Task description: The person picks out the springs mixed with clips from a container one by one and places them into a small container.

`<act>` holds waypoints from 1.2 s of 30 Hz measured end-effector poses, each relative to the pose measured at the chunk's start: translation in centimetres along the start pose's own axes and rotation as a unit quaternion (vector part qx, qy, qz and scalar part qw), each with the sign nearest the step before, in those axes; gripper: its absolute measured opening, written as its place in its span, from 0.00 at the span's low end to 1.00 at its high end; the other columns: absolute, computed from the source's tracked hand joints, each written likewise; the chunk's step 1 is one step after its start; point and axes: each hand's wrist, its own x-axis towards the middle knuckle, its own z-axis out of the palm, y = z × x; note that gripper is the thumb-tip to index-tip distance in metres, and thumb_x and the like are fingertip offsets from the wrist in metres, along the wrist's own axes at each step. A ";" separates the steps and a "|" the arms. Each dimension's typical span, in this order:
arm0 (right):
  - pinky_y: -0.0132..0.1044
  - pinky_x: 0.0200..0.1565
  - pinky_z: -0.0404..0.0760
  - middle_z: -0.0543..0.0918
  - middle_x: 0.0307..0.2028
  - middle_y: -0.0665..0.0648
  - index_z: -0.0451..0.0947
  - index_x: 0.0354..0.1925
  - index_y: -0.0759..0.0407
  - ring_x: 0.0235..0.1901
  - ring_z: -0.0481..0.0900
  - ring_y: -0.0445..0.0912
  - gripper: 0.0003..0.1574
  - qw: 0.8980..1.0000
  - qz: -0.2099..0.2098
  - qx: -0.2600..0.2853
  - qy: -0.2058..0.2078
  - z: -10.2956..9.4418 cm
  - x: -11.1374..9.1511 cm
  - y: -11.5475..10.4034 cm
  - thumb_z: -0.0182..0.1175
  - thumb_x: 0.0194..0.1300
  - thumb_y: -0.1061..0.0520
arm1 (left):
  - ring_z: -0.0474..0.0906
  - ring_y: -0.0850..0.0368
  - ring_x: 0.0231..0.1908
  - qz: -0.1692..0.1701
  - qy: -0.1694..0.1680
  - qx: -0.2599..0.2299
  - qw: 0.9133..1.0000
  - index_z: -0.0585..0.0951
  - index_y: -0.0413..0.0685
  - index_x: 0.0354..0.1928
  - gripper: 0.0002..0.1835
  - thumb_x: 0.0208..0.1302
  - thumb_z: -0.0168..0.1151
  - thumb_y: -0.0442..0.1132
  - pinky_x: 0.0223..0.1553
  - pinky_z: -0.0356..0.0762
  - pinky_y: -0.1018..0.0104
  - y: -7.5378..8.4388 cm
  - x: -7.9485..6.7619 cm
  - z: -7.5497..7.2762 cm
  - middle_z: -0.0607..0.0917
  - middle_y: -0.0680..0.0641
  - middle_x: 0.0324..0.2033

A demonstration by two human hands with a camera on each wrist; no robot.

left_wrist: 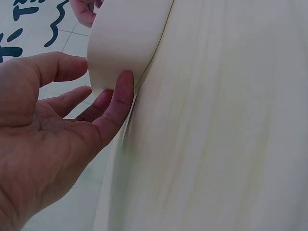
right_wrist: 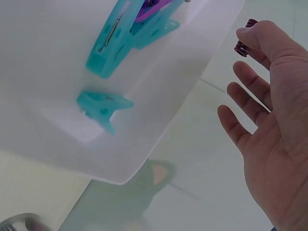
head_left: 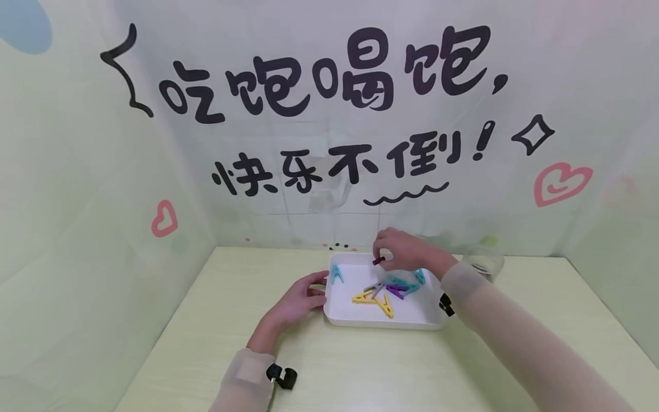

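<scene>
A white tray (head_left: pixel 360 324) holds several plastic clothespins: a teal clothespin (head_left: pixel 337 274) by its left wall, yellow clothespins (head_left: pixel 384 307) near the front, and grey, purple (head_left: pixel 396 291) and teal ones towards the right. My left hand (head_left: pixel 301 298) rests its loosely bent fingers against the tray's left outer wall; the left wrist view shows the fingertips (left_wrist: pixel 126 82) touching that wall. Above the tray's back edge, my right hand (head_left: pixel 407 250) pinches a small dark-red ribbed piece (right_wrist: pixel 243 47) between thumb and index finger, other fingers loose. Its exact kind cannot be made out.
A clear glass (head_left: pixel 483 262) stands behind the right forearm, right of the tray. The tray sits on a pale wooden table (head_left: pixel 247 269), close to a printed curtain (head_left: pixel 309 229) along the back. Curtains also hang at both sides.
</scene>
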 end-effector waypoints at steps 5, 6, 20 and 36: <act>0.47 0.59 0.79 0.81 0.51 0.49 0.86 0.43 0.43 0.54 0.75 0.51 0.07 1.000 -0.010 0.008 0.010 -0.6 -1.1 0.5 0.71 0.68 0.54 | 0.80 0.45 0.57 -0.005 0.003 0.004 1.000 0.67 0.42 0.79 0.33 0.74 0.60 0.27 0.58 0.84 0.54 0.1 0.0 0.0 0.74 0.39 0.69; 0.47 0.59 0.79 0.81 0.50 0.49 0.86 0.43 0.43 0.54 0.75 0.52 0.07 1.000 -0.015 0.010 0.014 -0.7 -1.4 0.6 0.71 0.68 0.55 | 0.80 0.45 0.57 -0.005 0.004 0.004 1.000 0.67 0.42 0.79 0.33 0.74 0.60 0.27 0.58 0.84 0.54 0.1 0.0 0.0 0.74 0.39 0.69; 0.49 0.57 0.80 0.82 0.46 0.49 0.86 0.41 0.47 0.50 0.76 0.50 0.08 0.997 -0.022 0.024 0.068 -2.0 -4.8 2.3 0.71 0.64 0.59 | 0.80 0.43 0.58 -0.004 0.002 0.001 1.000 0.66 0.41 0.79 0.33 0.74 0.59 0.26 0.57 0.85 0.54 0.3 0.0 0.1 0.74 0.37 0.69; 0.53 0.57 0.80 0.82 0.49 0.52 0.86 0.41 0.46 0.52 0.75 0.53 0.12 0.994 0.029 0.042 0.100 -3.7 -9.6 5.2 0.70 0.63 0.63 | 0.80 0.45 0.56 -0.006 0.003 -0.007 1.000 0.67 0.41 0.79 0.34 0.73 0.61 0.26 0.56 0.85 0.55 0.0 0.3 0.0 0.75 0.39 0.67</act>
